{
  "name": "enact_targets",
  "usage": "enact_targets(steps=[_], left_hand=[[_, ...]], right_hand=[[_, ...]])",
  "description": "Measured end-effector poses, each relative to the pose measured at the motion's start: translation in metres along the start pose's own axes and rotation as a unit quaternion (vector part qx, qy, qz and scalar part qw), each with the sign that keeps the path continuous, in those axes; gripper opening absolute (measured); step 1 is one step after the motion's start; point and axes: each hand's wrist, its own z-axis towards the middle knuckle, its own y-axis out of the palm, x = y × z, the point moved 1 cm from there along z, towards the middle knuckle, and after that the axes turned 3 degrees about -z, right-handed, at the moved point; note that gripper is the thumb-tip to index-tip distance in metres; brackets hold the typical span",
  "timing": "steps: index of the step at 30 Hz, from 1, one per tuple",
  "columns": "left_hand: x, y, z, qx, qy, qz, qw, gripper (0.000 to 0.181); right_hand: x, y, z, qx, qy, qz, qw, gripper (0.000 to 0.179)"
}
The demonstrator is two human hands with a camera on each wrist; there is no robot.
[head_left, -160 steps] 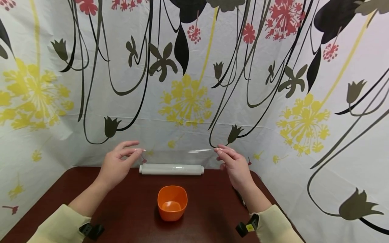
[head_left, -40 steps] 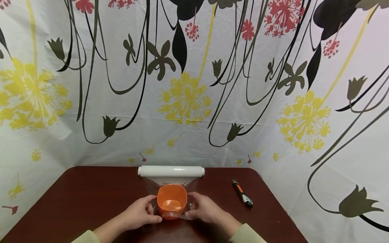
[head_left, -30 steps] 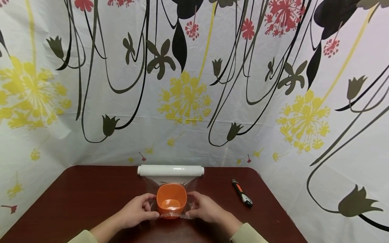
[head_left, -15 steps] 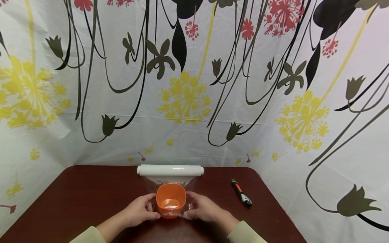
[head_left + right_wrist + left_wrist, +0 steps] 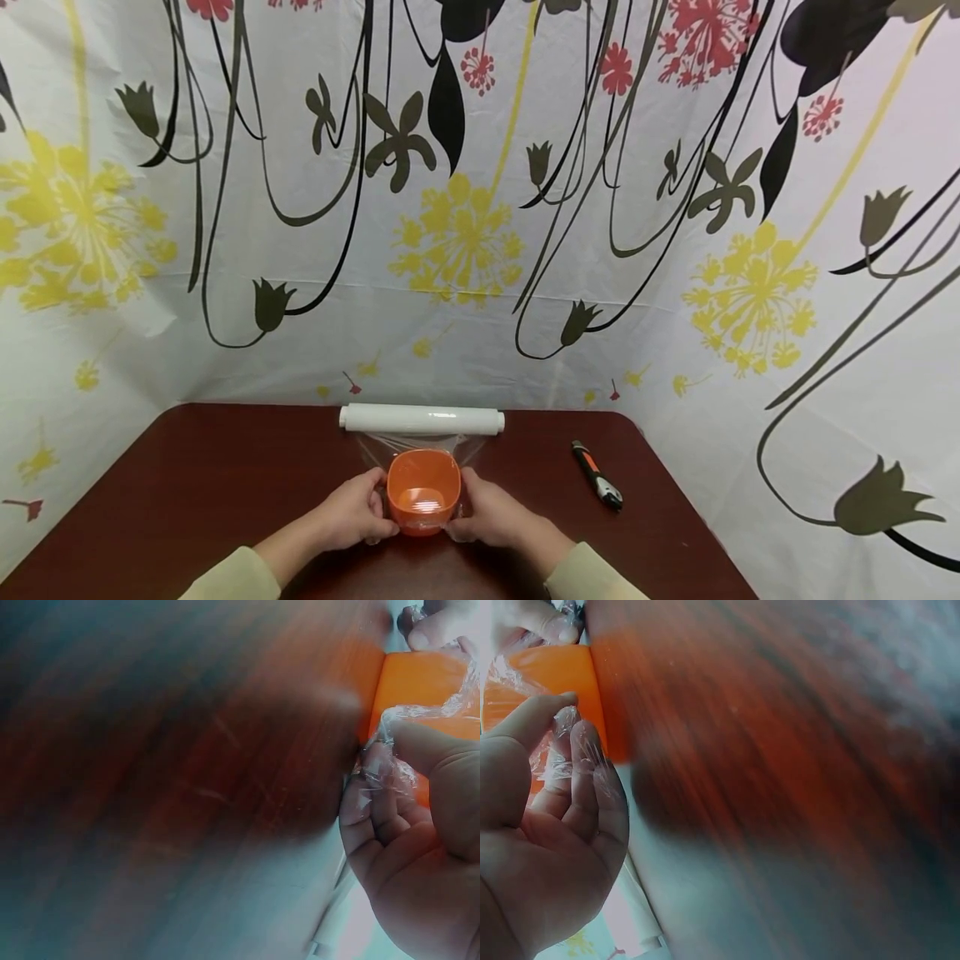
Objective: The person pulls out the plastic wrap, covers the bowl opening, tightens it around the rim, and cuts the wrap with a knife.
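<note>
An orange bowl (image 5: pixel 423 472) stands on the table in the head view, between my two hands. Clear plastic wrap (image 5: pixel 375 448) runs from the white roll (image 5: pixel 422 419) behind it and drapes over the bowl, down its front. At the bowl's left side, my left hand (image 5: pixel 348 512) pinches a crumpled edge of the wrap (image 5: pixel 561 754) between thumb and fingers, as the left wrist view shows. My right hand (image 5: pixel 493 517) pinches another bunched edge on the right side, with film (image 5: pixel 384 769) wrinkled over its fingers in the right wrist view.
A utility knife (image 5: pixel 597 477), black and orange, lies on the table right of the bowl. The dark reddish-brown table (image 5: pixel 225 467) has rounded back corners. Flower-printed white sheeting (image 5: pixel 315 258) hangs behind the table and along its sides.
Five seconds ago both hands held the film stretched above the roll, behind the uncovered bowl. They have come down and forward beside it, the film draped over. In the last half second they shifted slightly.
</note>
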Motion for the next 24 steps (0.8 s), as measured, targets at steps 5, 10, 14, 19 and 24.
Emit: enact_targets(steps=[5,10,14,19,24], left_hand=[[-0.001,0.000,0.001,0.003,-0.006,0.025,0.9997,0.059],[-0.003,-0.004,0.001,-0.007,-0.005,0.034,0.9994,0.061],[-0.001,-0.007,-0.003,-0.016,-0.002,0.051,0.9986,0.081],[0.009,-0.001,-0.007,-0.006,-0.013,0.089,0.9959,0.101],[0.015,0.011,-0.004,0.048,-0.024,0.152,0.9869,0.096]], right_hand=[[-0.001,0.001,0.003,0.001,-0.022,-0.082,0.9964,0.058],[0.000,-0.001,0.003,0.004,-0.043,-0.127,0.9909,0.057],[0.004,-0.003,0.002,-0.008,-0.046,-0.098,0.9940,0.053],[0.007,-0.009,-0.001,-0.050,-0.006,-0.037,0.9980,0.066],[0.004,-0.005,-0.002,-0.044,0.016,-0.041,0.9981,0.087]])
